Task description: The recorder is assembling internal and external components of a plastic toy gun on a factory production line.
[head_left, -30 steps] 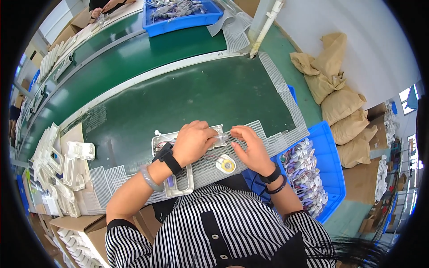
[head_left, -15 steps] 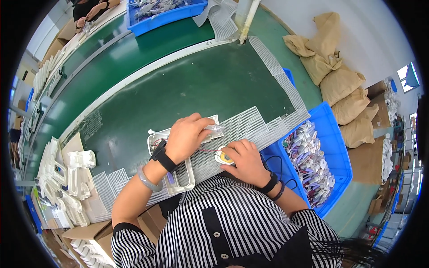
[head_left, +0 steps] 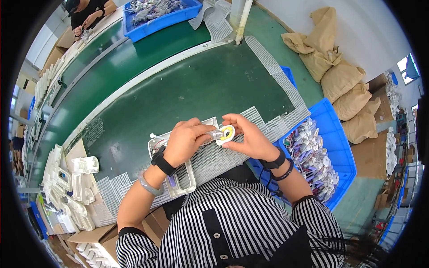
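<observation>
Tape roll upright, facing camera.

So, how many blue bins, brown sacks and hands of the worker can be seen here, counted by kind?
Blue bins: 2, one at the top, one at the right
Brown sacks: 4
Hands: 2, left hand, right hand
Total: 8

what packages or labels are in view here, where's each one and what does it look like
Clear plastic packs: piled at the person's left, white and see-through.
Round label: held by the right hand against the left hand, yellow ring on white.
Blue bin: at the right, full of small bagged parts.
Brown sacks: far right, bulging.
Cardboard boxes: lower left, brown.
</observation>
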`<action>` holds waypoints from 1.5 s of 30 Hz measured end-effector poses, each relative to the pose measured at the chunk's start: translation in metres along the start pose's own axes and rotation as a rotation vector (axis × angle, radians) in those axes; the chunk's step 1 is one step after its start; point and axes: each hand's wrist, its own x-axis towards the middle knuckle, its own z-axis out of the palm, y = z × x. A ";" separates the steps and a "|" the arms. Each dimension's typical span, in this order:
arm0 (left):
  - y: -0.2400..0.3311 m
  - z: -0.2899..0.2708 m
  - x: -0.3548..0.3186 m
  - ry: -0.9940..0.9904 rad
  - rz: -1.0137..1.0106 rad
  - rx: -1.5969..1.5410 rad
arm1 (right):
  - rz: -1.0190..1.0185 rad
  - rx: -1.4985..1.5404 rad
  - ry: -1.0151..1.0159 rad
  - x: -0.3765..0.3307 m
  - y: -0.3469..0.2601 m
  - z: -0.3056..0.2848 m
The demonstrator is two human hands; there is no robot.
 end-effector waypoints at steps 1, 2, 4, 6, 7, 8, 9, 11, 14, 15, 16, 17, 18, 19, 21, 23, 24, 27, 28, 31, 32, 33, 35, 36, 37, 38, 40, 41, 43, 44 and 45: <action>0.001 -0.002 0.002 0.010 -0.023 -0.049 | -0.001 0.000 0.000 0.003 0.000 0.000; 0.001 -0.003 0.002 0.021 -0.052 -0.096 | 0.038 0.109 -0.005 0.007 0.000 0.002; -0.001 -0.002 0.001 0.047 -0.049 -0.095 | 0.078 0.222 -0.026 0.011 0.004 0.004; -0.002 -0.001 0.000 0.075 -0.049 -0.093 | 0.111 0.230 -0.058 0.015 0.002 0.005; -0.002 -0.001 0.000 0.089 -0.041 -0.058 | 0.146 0.235 -0.081 0.017 0.001 0.006; -0.002 0.000 0.001 0.099 -0.028 -0.028 | 0.149 0.235 -0.082 0.017 0.004 0.006; 0.000 -0.001 0.002 0.098 -0.030 -0.031 | 0.113 0.256 -0.076 0.018 0.009 0.006; 0.004 -0.003 0.004 0.104 -0.088 -0.029 | 0.081 0.281 -0.068 0.019 0.011 0.007; 0.003 -0.002 0.004 0.136 -0.150 -0.118 | 0.020 0.256 0.035 0.024 -0.001 0.006; 0.003 -0.001 0.005 0.130 -0.149 -0.121 | 0.025 0.258 0.039 0.025 0.001 0.005; 0.003 0.000 0.005 0.127 -0.165 -0.136 | 0.057 0.266 0.012 0.027 0.005 0.003; 0.003 0.000 0.005 0.126 -0.184 -0.148 | 0.088 0.276 -0.019 0.028 0.009 0.002; 0.002 0.001 0.005 0.120 -0.186 -0.149 | 0.003 0.205 0.013 0.029 0.009 0.003; 0.002 0.002 0.007 0.125 -0.168 -0.117 | 0.008 0.209 0.015 0.030 0.012 0.004; 0.003 0.005 0.007 0.120 -0.157 -0.092 | -0.021 0.171 0.058 0.033 0.017 0.006; 0.005 0.007 0.008 0.160 -0.178 -0.056 | -0.021 0.136 0.083 0.035 0.011 0.008; 0.006 0.009 0.008 0.165 -0.195 -0.051 | 0.103 0.186 0.067 0.037 0.004 0.008; 0.010 0.014 0.010 0.184 -0.294 -0.122 | 0.117 0.248 0.134 0.036 0.010 0.013; 0.011 0.016 0.010 0.184 -0.297 -0.122 | 0.123 0.209 0.085 0.034 0.012 0.010; 0.010 0.020 0.008 0.218 -0.300 -0.095 | 0.054 0.116 -0.002 0.028 0.008 0.003; 0.011 0.020 0.007 0.212 -0.296 -0.084 | -0.022 0.062 -0.033 0.025 0.004 0.001; 0.010 0.020 0.007 0.206 -0.292 -0.074 | -0.018 0.062 -0.040 0.024 0.001 -0.002; 0.009 0.023 0.005 0.222 -0.280 -0.047 | 0.031 0.035 -0.108 0.025 -0.002 -0.006; 0.008 0.025 0.003 0.236 -0.259 -0.016 | 0.038 0.035 -0.119 0.026 0.001 -0.007; 0.008 0.028 0.002 0.238 -0.271 -0.022 | 0.006 -0.002 -0.114 0.027 0.003 -0.007; 0.008 0.029 0.004 0.253 -0.268 -0.004 | -0.029 -0.041 -0.105 0.029 0.004 -0.007; 0.009 0.034 0.005 0.273 -0.271 0.011 | 0.029 0.045 -0.131 0.027 0.010 -0.008; 0.010 0.036 0.005 0.285 -0.259 0.065 | 0.082 0.134 -0.151 0.026 0.011 -0.008; 0.011 0.038 0.003 0.300 -0.252 0.120 | 0.105 0.142 -0.155 0.025 0.012 -0.005; 0.012 0.040 0.003 0.301 -0.264 0.139 | 0.110 0.147 -0.134 0.024 0.014 -0.004; 0.012 0.040 0.002 0.303 -0.275 0.158 | 0.114 0.151 -0.113 0.024 0.015 -0.004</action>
